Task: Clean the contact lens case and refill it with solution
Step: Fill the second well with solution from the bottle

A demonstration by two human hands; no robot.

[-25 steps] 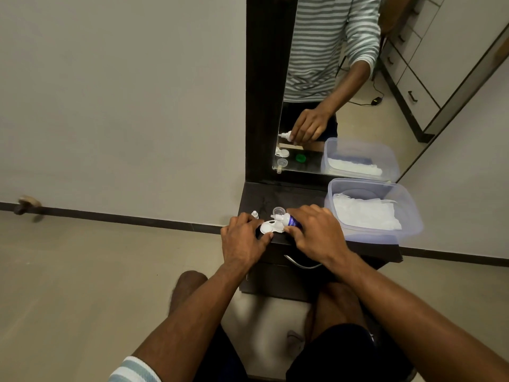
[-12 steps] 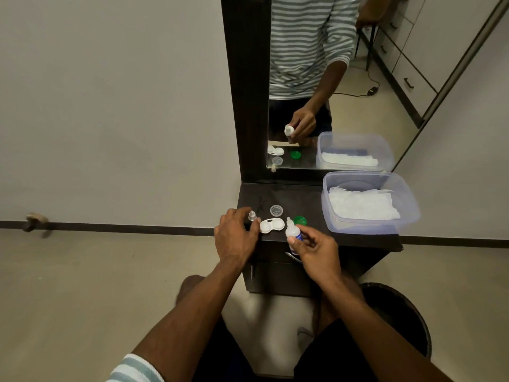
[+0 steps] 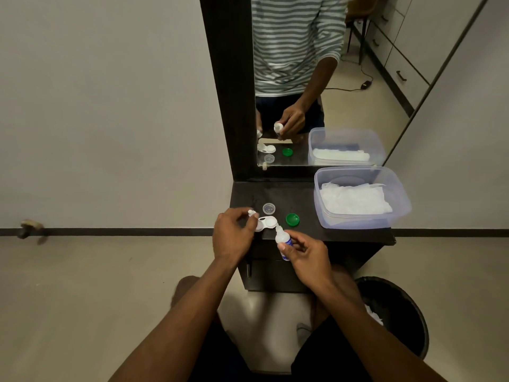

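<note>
The white contact lens case (image 3: 267, 223) lies open near the front edge of the dark table (image 3: 303, 194). My left hand (image 3: 232, 235) holds the case's left end with curled fingers. A small white bottle cap (image 3: 251, 213) sits at that hand's fingertips. My right hand (image 3: 307, 256) grips a small solution bottle (image 3: 283, 239) with a blue label. The bottle's nozzle points up and left, just beside the case's right well. A clear round lid (image 3: 269, 208) and a green round lid (image 3: 292, 219) lie loose behind the case.
A clear plastic tub (image 3: 400, 213) with white tissues stands at the table's right. A tall mirror (image 3: 316, 78) rises behind the table and reflects the scene. A black bin (image 3: 399, 307) stands on the floor at my lower right.
My right hand drew back from over the case and brought the bottle upright near the front edge. That uncovered the case and the green lid. My left hand stayed at the case.
</note>
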